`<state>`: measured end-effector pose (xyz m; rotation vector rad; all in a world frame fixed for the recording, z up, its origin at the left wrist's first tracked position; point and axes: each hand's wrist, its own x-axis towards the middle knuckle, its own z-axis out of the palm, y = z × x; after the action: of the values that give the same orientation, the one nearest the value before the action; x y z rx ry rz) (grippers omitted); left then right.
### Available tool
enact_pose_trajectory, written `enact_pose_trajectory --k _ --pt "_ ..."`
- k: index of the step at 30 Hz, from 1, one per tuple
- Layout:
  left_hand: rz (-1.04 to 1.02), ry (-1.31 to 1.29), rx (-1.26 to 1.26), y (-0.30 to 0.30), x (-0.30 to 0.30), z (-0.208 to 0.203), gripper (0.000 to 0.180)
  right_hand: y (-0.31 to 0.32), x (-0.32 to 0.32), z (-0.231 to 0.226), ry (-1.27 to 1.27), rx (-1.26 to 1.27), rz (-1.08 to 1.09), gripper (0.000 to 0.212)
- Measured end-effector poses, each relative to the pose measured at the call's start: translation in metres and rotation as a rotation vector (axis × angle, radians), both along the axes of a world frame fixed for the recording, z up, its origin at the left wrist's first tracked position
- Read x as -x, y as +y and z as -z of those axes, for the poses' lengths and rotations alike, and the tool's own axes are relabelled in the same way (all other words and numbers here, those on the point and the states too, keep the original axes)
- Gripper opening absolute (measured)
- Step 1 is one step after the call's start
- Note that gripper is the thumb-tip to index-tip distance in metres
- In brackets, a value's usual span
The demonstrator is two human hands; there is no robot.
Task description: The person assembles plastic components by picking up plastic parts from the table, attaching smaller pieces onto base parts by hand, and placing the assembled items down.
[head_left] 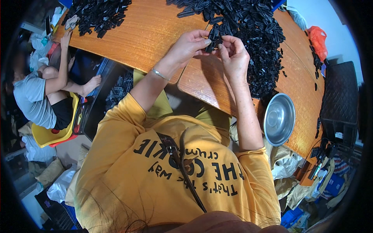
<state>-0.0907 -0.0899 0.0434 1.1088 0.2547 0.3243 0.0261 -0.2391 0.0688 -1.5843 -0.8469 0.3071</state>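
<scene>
Both hands meet above the table's near edge, around a small elongated black plastic piece. My left hand pinches it from the left between thumb and fingers, a metal bracelet on that wrist. From the other side, my right hand grips it with thumb and forefinger. Whether it is one part or two pressed together I cannot tell. Just beyond and right of my hands spreads a large heap of similar black pieces; longer ones lie at its far side, smaller ones nearer me.
A second black heap lies far left on the wooden table. At the right edge rests a shiny metal bowl. Left, a person sits on a yellow chair, one hand at the table. A red plastic bag is far right.
</scene>
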Motion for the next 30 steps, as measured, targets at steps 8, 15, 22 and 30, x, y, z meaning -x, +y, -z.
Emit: enact_pose_trajectory --k 8,15,22,30 --pt "-0.014 -0.029 0.056 -0.002 0.002 -0.001 0.033 -0.002 0.004 0.002 -0.12 -0.049 0.031 0.02" --pt "0.009 -0.075 0.097 -0.001 0.003 0.004 0.031 0.0 -0.001 0.008 -0.295 -0.061 0.092 0.018" --pt "0.028 -0.025 0.219 0.004 0.006 0.005 0.032 -0.002 -0.004 0.006 -0.31 -0.028 0.065 0.016" --pt "0.018 0.043 0.122 0.005 0.01 -0.005 0.037 -0.01 -0.001 -0.026 -0.617 0.004 -0.1 0.017"
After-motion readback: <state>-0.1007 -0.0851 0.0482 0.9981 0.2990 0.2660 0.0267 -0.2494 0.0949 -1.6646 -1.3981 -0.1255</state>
